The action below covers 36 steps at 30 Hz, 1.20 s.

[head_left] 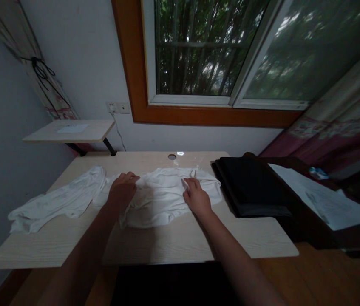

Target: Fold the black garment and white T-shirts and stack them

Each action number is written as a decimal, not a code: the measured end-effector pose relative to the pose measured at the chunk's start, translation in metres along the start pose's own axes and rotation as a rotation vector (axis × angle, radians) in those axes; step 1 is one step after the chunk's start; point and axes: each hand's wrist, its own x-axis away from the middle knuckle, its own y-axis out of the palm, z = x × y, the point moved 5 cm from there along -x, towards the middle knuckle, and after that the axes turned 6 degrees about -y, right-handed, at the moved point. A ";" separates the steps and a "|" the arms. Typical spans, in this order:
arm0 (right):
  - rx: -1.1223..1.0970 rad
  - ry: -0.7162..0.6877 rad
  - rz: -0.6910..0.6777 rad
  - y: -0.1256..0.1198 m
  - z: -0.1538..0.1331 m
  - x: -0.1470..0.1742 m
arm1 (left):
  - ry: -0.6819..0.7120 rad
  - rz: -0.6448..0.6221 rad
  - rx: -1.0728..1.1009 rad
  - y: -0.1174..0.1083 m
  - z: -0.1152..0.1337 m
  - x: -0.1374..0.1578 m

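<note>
A crumpled white cloth garment [160,197] lies spread over the middle of the table, wrinkled across its length. At its left end is my left hand [123,190], fingers bent and closed on the fabric. My right hand [197,197] rests on the right part of the same garment, its fingers curled at a raised crease. Both hands' fingertips are partly lost in the white folds. To the left lies a second white garment [61,197], long and loosely bunched, its right end close to my left hand.
The pale wooden table [163,246] has a round cable hole [172,157] near its back edge. A small raised shelf [71,131] stands at the back left. Dark flat folders or cases [253,185] lie on the right, beside papers [320,195]. Behind is a window [211,51].
</note>
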 end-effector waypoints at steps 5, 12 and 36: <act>0.079 -0.031 -0.264 -0.005 0.000 -0.006 | 0.150 -0.202 -0.195 0.029 0.013 -0.011; 0.139 -0.061 -0.380 -0.009 0.001 -0.008 | 0.206 -0.286 -0.358 0.035 0.020 -0.020; -0.306 -0.543 -0.292 -0.046 0.008 0.040 | -0.082 -0.462 -0.068 -0.032 -0.001 0.033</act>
